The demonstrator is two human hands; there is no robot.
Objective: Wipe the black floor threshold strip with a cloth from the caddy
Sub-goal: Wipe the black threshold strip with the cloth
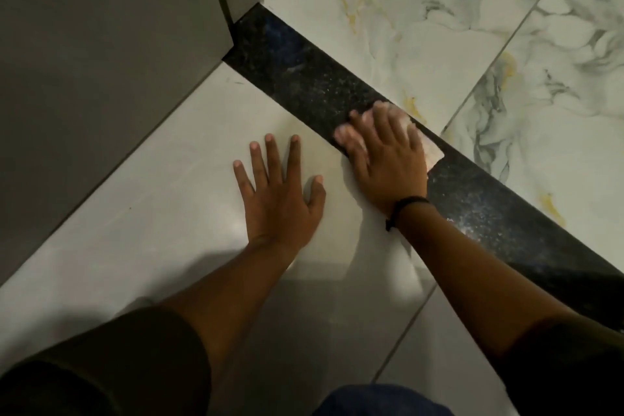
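The black speckled threshold strip [304, 78] runs diagonally from the door frame at the upper left to the lower right edge. My right hand [388, 159] presses flat on a pale pink cloth [434, 154] lying on the strip's middle; the cloth shows beyond my fingers and at the right of my palm. A black band circles that wrist. My left hand [280, 192] rests flat on the plain grey tile beside the strip, fingers spread, holding nothing. Whitish dust marks the strip near my right forearm. The caddy is not in view.
A grey door frame and wall [101, 61] fill the upper left. White marble-patterned tiles [472, 27] with grey and yellow veins lie beyond the strip. Plain grey tile [169, 213] lies on my side. My dark sleeves and a blue-clad knee [381, 402] show along the bottom.
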